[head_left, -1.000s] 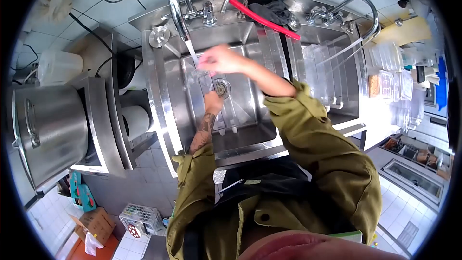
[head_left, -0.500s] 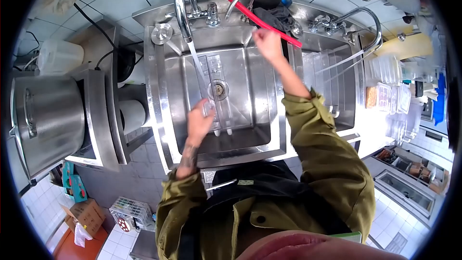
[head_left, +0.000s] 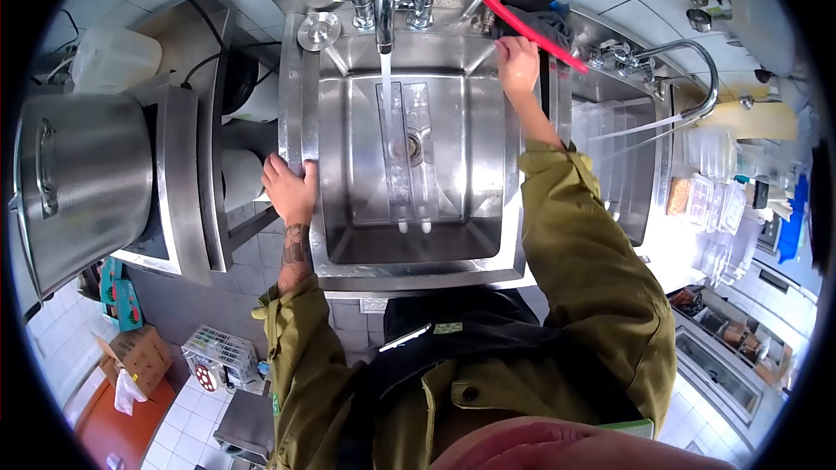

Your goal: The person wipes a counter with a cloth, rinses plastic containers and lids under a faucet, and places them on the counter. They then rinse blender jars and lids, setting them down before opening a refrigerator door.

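Note:
My left hand (head_left: 291, 188) lies on the left rim of the steel sink (head_left: 470, 271), fingers spread. My right hand (head_left: 520, 68) is at the sink's back right corner with its fingers bent together; whether anything is in them is hidden. Close by it are a red hose (head_left: 522, 24) and a dark cloth (head_left: 552, 28). On the sink bottom lie long, clear plastic pieces (head_left: 423, 135) with pale tips, partly beside the drain (head_left: 414, 146). Water runs onto them from the tall faucet (head_left: 384, 9).
In the second basin (head_left: 634, 209) on the right, clear containers (head_left: 601, 148) stand under another running faucet (head_left: 704, 61). A large steel pot (head_left: 91, 183) is at the left. A round metal strainer (head_left: 319, 31) rests on the back left ledge. Plastic boxes (head_left: 705, 200) stand farther right.
My left hand has left the clear plastic pieces in the basin and moved left onto the sink rim. My right hand stays near the back right corner. The view has shifted slightly.

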`<state>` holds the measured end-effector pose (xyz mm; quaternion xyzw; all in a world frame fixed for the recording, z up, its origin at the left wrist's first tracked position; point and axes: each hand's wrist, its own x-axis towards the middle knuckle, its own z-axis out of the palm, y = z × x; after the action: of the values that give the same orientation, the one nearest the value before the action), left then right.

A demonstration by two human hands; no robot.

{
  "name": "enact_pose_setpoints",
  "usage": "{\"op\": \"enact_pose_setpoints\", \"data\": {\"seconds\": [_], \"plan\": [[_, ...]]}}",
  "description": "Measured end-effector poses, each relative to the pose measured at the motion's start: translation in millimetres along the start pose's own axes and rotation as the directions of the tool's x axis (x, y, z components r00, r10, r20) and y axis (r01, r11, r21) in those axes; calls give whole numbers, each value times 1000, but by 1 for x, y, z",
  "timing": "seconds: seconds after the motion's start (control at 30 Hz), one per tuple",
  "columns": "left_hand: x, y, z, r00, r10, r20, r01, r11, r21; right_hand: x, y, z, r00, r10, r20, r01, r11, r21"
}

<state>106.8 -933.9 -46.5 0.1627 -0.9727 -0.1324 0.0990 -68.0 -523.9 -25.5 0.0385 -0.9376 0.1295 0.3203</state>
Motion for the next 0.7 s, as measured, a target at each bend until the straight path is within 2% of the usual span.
{"op": "enact_pose_setpoints", "data": {"seconds": [0.03, 0.07, 0.13, 0.17, 0.23, 0.33, 0.37, 0.47, 0.5, 0.6, 0.63, 0.7], "plan": [[0, 0, -1, 1000, -1, -7, 1, 1000, 2, -7, -4, 0, 985, 170, 13, -167, 950, 264], [1, 1, -1, 1000, 4, -9, -4, 1000, -3, -13, -13, -1, 905, 411, 110, -396, 718, 573], [1, 2, -3, 1000, 14, -12, -14, 1000, -8, -22, -15, 7, 841, 503, 201, -431, 397, 810], [2, 2, -4, 999, 26, -19, -26, 1000, -9, -19, -23, 5, 792, 541, 282, -415, 140, 899], [2, 0, -4, 1000, 28, -13, -28, 999, -23, -11, -42, -4, 699, 547, 461, -282, -382, 880], [1, 1, -3, 999, 36, -4, -37, 999, -37, 3, -42, 8, 543, 476, 692, -184, -737, 650], [1, 1, -3, 999, 36, -5, -36, 999, -37, 8, -42, 12, 504, 506, 700, -166, -739, 653], [2, 2, -6, 999, 14, 29, -13, 1000, -20, 1, -11, 47, 412, 410, 814, -154, -849, 505], [2, 2, -6, 999, 18, 28, -17, 1000, -26, 1, -1, 49, 404, 299, 865, -267, -865, 424], [1, 2, -6, 999, 23, 25, -22, 999, -37, 3, -8, 38, 309, 192, 932, -506, -796, 332], [1, 2, -5, 999, 20, 24, -20, 999, -33, 7, -15, 29, 320, 139, 937, -599, -736, 314], [2, 1, -5, 999, 35, 11, -34, 999, -39, 12, -23, 25, 433, 89, 897, -578, -736, 352]]}}
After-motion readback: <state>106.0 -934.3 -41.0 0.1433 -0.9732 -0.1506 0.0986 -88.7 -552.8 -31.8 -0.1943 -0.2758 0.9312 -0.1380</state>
